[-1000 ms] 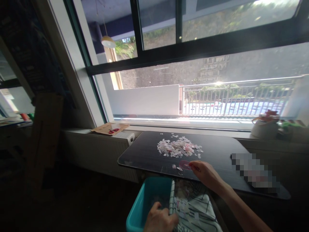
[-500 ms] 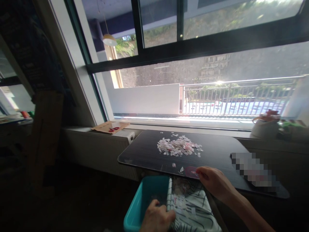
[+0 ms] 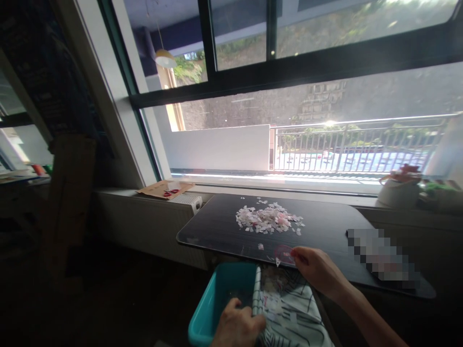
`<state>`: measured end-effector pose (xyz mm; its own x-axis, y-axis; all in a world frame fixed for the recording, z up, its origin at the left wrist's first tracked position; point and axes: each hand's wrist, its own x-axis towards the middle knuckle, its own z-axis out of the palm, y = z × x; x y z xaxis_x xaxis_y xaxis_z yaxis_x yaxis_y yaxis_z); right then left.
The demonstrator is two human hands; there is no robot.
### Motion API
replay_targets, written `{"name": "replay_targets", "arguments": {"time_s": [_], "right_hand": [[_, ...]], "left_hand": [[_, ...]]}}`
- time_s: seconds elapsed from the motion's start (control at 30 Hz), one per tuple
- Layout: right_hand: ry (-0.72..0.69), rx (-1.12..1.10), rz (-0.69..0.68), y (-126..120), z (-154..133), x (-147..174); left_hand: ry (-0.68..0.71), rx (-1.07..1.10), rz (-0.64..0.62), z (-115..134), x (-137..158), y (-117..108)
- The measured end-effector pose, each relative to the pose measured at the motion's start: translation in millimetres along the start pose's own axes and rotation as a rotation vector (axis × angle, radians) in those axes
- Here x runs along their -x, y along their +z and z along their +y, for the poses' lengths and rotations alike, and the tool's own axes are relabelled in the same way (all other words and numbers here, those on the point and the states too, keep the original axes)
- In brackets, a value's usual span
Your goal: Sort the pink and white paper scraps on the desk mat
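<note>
My right hand (image 3: 318, 270) pinches a thin, see-through pink round piece (image 3: 283, 254) at the near edge of the dark table (image 3: 325, 217). A white paper scrap (image 3: 278, 261) lies against its lower left side. Below the edge, my left hand (image 3: 239, 322) is closed over the side of a teal bin (image 3: 206, 303), fingers inside and thumb over the striped cloth (image 3: 298, 308). That cloth hangs over the bin's right side and carries some paper scraps. A heap of small white and pinkish paper scraps (image 3: 269, 218) lies farther back on the table.
A blurred-out flat object (image 3: 381, 255) lies at the table's right end. Red-handled scissors (image 3: 170, 193) rest on brown cardboard (image 3: 155, 189) on the sill at left, beside a white radiator (image 3: 184, 203). A white plant pot (image 3: 398, 193) stands at right, before the large window.
My right hand has moved slightly left with the pink piece, and the scrap beside it has shifted toward the table's edge. My left hand keeps its hold on the bin.
</note>
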<state>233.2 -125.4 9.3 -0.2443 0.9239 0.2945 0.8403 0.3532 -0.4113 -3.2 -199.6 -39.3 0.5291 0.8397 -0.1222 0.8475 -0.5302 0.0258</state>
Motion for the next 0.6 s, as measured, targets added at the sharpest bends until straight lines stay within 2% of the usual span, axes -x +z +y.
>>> {"name": "replay_targets", "arguments": {"time_s": [0.13,0.23,0.37,0.47,0.6], "right_hand": [[0.057,0.022,-0.037,-11,2,15],[0.081,0.014,-0.031,-16,4,21],[0.116,0.02,-0.031,-21,7,26],[0.124,-0.021,0.018,-21,8,24],[0.085,-0.114,0.058,-14,3,9]], "left_hand": [[-0.013,0.016,0.017,4,1,-6],[0.029,-0.022,0.021,7,-1,-2],[0.117,-0.118,0.061,11,-8,25],[0.194,-0.135,0.147,15,-13,48],[0.172,-0.012,0.17,22,-17,56]]}}
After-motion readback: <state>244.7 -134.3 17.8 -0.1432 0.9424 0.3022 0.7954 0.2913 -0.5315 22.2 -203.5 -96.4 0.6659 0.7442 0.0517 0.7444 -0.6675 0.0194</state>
